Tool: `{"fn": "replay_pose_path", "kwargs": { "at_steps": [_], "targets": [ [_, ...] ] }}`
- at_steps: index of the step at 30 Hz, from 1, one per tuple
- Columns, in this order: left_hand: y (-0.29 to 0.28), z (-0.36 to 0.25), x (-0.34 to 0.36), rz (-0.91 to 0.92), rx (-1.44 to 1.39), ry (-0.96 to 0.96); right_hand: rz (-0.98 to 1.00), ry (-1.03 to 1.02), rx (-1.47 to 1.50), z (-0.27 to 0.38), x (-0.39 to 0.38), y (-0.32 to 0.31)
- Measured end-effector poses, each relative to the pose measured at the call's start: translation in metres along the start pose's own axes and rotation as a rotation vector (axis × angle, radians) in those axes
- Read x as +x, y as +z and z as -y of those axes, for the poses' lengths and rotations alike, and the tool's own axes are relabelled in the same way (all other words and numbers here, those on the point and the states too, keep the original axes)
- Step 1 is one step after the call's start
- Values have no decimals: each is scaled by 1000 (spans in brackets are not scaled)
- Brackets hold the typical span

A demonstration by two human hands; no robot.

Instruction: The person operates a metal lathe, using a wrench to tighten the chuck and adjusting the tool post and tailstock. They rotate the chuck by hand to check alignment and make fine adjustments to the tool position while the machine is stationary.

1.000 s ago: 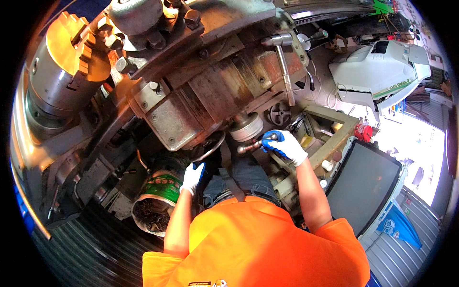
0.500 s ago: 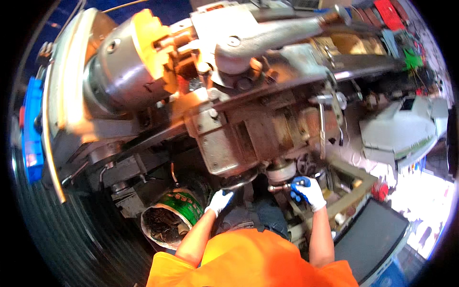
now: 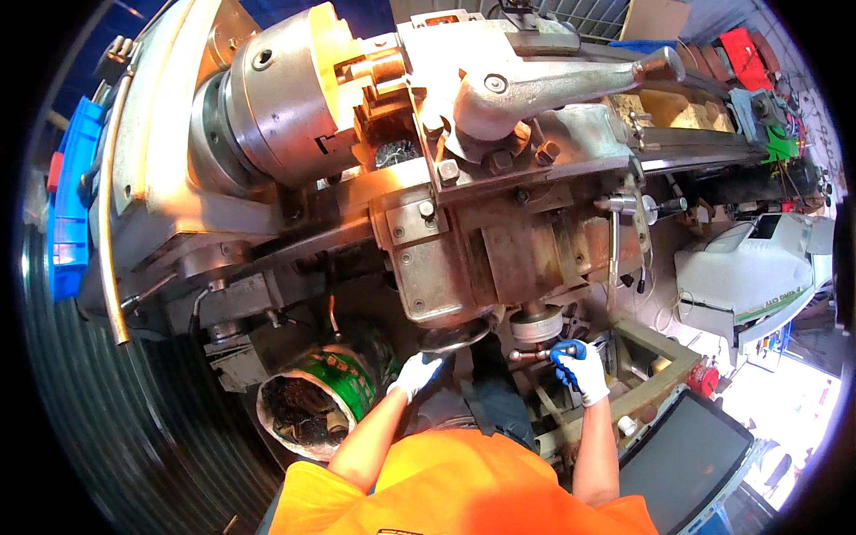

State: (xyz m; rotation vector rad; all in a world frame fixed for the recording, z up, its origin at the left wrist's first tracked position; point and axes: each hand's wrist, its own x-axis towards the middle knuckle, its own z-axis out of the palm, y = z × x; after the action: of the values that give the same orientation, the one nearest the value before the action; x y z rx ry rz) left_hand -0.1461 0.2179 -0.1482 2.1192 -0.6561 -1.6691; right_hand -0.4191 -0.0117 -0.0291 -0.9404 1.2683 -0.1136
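Both my hands wear white gloves with blue palms and are at the near side of a metal lathe. My left hand [image 3: 415, 376] is closed at the near rim of a round metal handwheel [image 3: 455, 336]; its fingertips are partly hidden. To its right, my right hand [image 3: 584, 370] wraps round a short crank handle [image 3: 532, 355], which sits below a pale graduated dial [image 3: 537, 325]. Above the hands is the lathe carriage [image 3: 437, 272], brown and oily. A large steel chuck [image 3: 290, 107] stands at the left, facing a tool post with a long clamping lever [image 3: 571, 89].
A green and white sack or bucket [image 3: 343, 383] with dark metal shavings stands below left. A blue plastic bin [image 3: 76, 205] hangs at the far left. At right are a metal frame [image 3: 655, 357], a dark flat panel [image 3: 687, 459] and a grey-white machine cover [image 3: 749, 267].
The view has shifted, so the lathe appears a little farther right and sharper. Both hands remain at the same handwheel and crank handle.
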Motion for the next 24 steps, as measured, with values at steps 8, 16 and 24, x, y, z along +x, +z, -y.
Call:
{"fn": "replay_pose_path", "kwargs": {
  "at_steps": [8,16,24],
  "targets": [
    [8,23,13,-22,-32,29,-131,-11,-50,11,-17,25],
    [-8,-22,-9,30,-86,-43,-173,-77,-100,12,-27,38],
    [-5,-4,-4,139,-20,80,-65,-87,-57,-16,-16,18]
  ]
}}
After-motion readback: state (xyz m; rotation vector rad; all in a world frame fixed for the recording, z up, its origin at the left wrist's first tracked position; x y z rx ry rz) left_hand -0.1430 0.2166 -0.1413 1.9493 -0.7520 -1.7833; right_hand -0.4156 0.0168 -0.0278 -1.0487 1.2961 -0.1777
